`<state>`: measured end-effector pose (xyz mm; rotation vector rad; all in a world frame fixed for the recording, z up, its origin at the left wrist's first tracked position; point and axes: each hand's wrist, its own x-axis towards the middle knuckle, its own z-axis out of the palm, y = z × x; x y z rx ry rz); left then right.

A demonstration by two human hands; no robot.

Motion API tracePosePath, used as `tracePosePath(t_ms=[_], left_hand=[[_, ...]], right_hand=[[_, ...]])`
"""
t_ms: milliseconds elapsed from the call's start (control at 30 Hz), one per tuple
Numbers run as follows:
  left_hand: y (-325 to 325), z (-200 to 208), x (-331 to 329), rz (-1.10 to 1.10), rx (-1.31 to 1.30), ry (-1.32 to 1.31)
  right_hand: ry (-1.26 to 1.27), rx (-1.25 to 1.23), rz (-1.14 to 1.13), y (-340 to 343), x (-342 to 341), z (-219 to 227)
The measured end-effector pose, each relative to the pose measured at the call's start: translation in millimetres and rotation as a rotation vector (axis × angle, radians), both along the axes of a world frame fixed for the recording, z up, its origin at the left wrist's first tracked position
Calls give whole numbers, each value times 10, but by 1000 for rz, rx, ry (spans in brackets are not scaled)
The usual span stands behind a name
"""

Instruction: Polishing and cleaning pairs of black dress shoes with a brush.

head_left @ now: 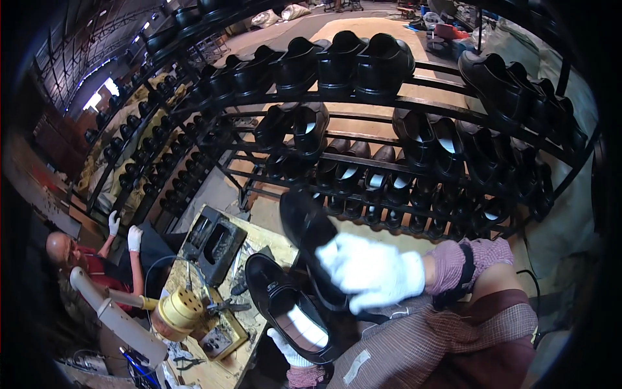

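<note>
Right hand (372, 272), white-gloved, fingers closed round a black loafer (311, 243) held above the bench's right edge. Left hand (288, 353) cups a second loafer (288, 308) from below, fingers mostly hidden. Judged pairing/inspection step; next move likely calls for a free slot on the rack (389, 104).

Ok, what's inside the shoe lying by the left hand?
Inside the black shoe a pale insole shows at the heel. The toe end is covered by the upper. The left hand grips the heel; fingers partly hidden.
</note>
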<state>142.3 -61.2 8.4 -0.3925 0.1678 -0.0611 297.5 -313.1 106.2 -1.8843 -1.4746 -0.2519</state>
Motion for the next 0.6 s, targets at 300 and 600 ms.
tracePosePath(t_ms=[300,600], left_hand=[[-119,-248,563,-55,752,-562],[-124,148,206,-47,1065,215]], right_hand=[[251,-682,-1079,-642,1646,194],[392,-536,436,269,147,55]])
